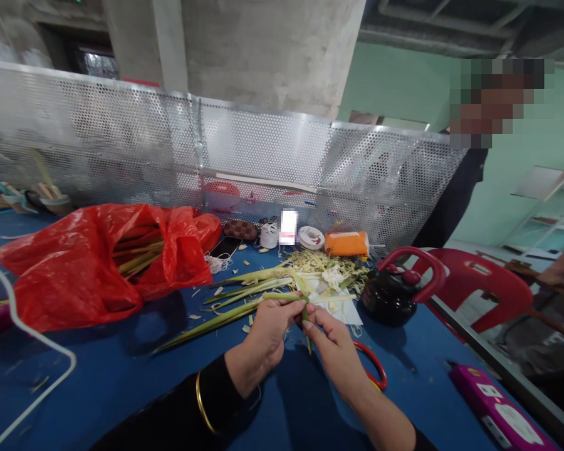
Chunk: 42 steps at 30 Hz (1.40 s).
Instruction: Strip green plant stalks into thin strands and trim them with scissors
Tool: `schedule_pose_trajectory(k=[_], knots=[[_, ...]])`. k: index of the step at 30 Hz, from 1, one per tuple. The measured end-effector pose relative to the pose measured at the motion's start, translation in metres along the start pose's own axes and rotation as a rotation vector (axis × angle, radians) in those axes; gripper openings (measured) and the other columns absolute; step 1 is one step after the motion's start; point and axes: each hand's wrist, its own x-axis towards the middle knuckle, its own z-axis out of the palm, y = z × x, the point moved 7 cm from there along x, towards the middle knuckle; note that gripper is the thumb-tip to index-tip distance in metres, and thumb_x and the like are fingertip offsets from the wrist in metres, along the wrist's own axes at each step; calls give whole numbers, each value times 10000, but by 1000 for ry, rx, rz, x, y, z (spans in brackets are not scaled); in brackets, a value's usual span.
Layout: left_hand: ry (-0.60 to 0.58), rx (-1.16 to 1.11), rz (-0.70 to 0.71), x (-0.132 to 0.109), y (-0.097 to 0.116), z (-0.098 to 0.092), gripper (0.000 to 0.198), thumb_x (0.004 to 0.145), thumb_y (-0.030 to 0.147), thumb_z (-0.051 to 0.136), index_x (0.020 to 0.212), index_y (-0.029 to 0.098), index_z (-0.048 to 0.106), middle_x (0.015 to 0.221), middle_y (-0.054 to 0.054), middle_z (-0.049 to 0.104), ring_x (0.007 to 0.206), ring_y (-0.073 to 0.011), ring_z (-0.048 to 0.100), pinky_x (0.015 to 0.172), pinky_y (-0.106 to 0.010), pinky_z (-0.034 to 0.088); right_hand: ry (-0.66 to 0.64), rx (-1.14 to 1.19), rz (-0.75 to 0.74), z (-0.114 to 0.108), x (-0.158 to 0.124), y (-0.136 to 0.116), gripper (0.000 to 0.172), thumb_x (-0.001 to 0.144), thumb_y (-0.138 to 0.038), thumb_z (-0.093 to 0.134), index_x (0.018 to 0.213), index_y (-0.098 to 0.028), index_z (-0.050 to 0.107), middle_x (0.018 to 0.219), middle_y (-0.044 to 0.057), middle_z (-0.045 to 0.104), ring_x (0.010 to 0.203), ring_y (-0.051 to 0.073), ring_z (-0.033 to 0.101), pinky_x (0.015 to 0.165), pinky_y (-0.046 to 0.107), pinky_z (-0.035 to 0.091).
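My left hand [269, 329] and my right hand [328, 338] meet above the blue table, both closed on one green leaf strip [306, 310]. The strip bends between my fingertips, its narrow tip hanging down between the hands. Behind my left hand, several long green stalks [216, 324] lie side by side, pointing to the left. Pale shredded plant trimmings [319, 263] are heaped beyond my hands, partly over a white sheet of paper [352, 313]. Under my right forearm, a red-handled tool [378, 369] is partly hidden.
A red plastic bag [75, 263] of stalks sits at left. At right are a black kettle [390, 297] and a purple power strip [498, 407]. An orange packet [348, 243] lies before a perforated metal screen [263, 138]. A person [455, 194] stands behind it.
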Motion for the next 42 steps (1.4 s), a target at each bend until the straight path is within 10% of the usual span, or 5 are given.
schedule_pose_trajectory(k=[13,28,37,42], knots=[[-69,167,-69,-2,3,3,274,639,218,730,877,107,651,691,-53,682,637,-150,644,691,-270,492,343,156,222,-35,-2,13,312,790,-463,601,672,-174,597,662,17,580,704,188,536,662,274,404],[48,445,83,4,6,-8,161,681,250,667,768,115,664,511,26,562,403,-68,425,386,-185,272,201,-355,-134,-21,-10,-15,291,876,-329,521,621,-189,522,628,-4,520,644,150,465,629,265,349],[-188,501,6,1,8,7,234,597,279,736,765,118,710,493,42,519,420,-54,377,419,-202,209,263,312,308,-42,2,21,336,741,-487,653,745,-152,681,688,40,636,657,181,565,679,309,453],[-227,527,-46,-5,0,11,249,612,340,743,747,131,722,492,43,532,414,-51,323,442,-221,192,270,355,297,-39,6,27,274,652,-406,750,622,-165,623,575,-9,560,589,146,507,618,282,426]])
